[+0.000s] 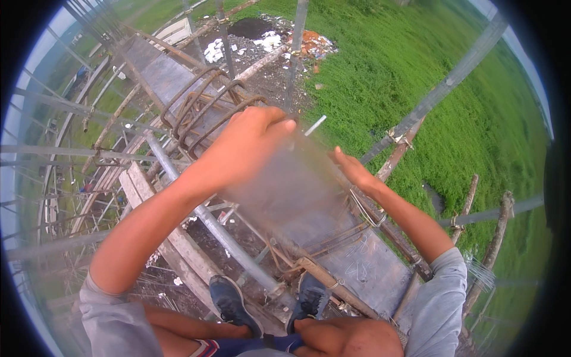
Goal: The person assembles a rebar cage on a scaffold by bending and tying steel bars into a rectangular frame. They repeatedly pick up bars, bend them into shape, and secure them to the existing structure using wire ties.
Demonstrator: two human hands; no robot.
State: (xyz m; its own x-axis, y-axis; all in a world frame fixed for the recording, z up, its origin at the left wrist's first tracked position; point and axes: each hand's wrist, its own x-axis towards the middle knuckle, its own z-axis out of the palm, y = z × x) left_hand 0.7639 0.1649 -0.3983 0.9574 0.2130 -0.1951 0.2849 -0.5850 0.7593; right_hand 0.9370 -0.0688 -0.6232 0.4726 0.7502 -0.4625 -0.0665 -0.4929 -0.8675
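- Bare knees and dark blue shorts fill the bottom edge, with two dark blue sneakers (267,303) planted on a grey metal scaffold pipe (214,223) high above the ground.
- Green grass field (416,71) spreads far below to the right, with a patch of dark soil and white and orange rubble (267,38) near the top.
- Grey flat formwork panel (357,262) slopes beneath the arms, rusty steel reinforcing bars (202,101) curving in loops beyond it.
- Blurred translucent grey sheet (291,184) sits between both hands, just above the panel.
- Left hand (250,143) rests over the sheet's upper left edge, fingers curled down onto it; whether it truly clamps it, I cannot tell.
- Right hand (351,169) lies flat and open against the sheet's right edge, fingers extended.
- Thin white rod (315,125) pokes out just beyond the left fingertips.
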